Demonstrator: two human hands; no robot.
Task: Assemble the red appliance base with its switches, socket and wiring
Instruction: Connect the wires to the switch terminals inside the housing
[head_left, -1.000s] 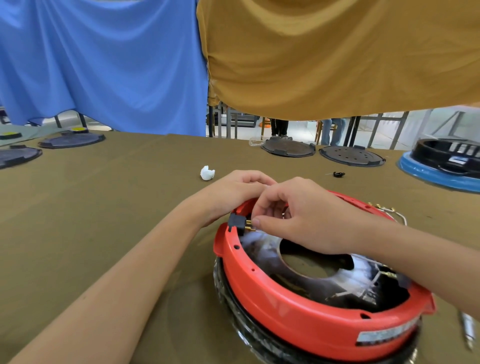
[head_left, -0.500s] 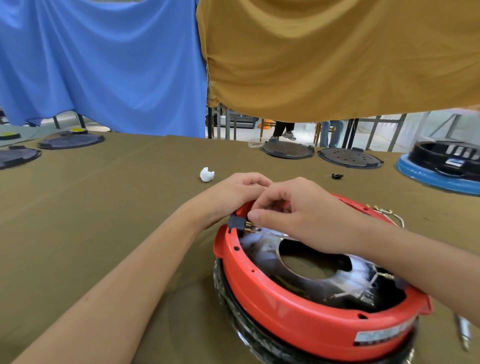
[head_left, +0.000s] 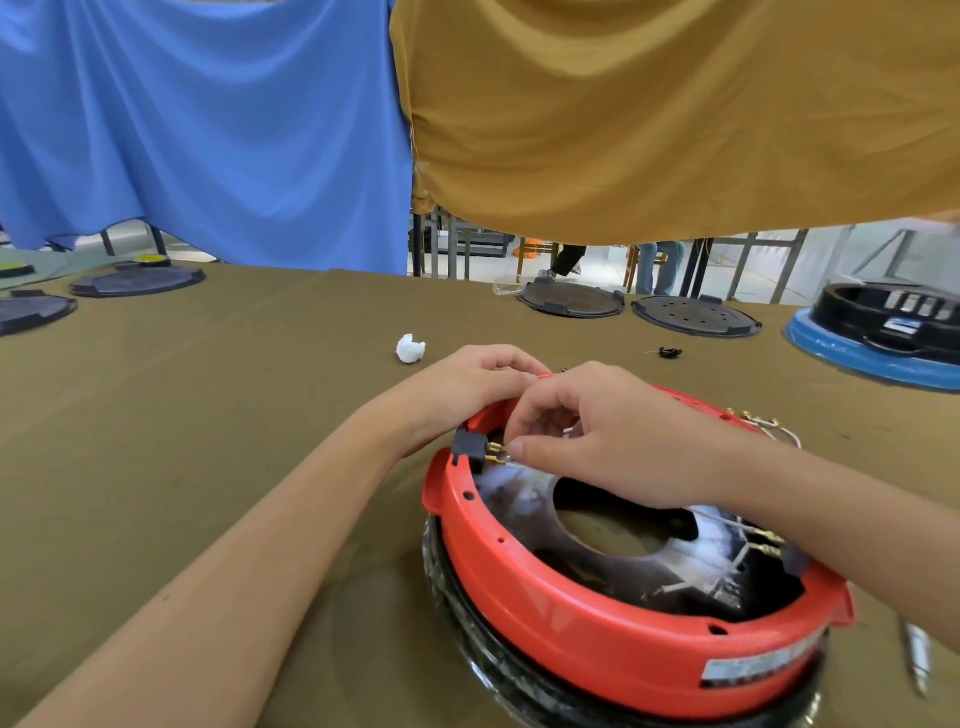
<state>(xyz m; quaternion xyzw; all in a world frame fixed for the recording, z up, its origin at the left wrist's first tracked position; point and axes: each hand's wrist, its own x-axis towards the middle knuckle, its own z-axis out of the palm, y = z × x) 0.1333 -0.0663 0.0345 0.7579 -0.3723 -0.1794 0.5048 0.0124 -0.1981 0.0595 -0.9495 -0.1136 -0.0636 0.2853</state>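
At the far-left rim of the red base (head_left: 597, 618), the left hand (head_left: 462, 389) grips the rim; the right hand (head_left: 597, 441) pinches wiring at the black socket (head_left: 470, 449). The base sits near-right on an olive table (head_left: 208, 441). Blue cloth (head_left: 208, 130) and ochre cloth (head_left: 675, 114) hang beyond.

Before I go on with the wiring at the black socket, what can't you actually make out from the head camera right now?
- Wire end at the black socket pins: hidden by the right hand fingertips.
- Left hand fingers: covered by the right hand and the red base rim.
- Label on the base: blurred, unreadable.
- Metal tool at right: blurred, partly hidden by the forearm.
- Small black part on the cloth: too small to identify.
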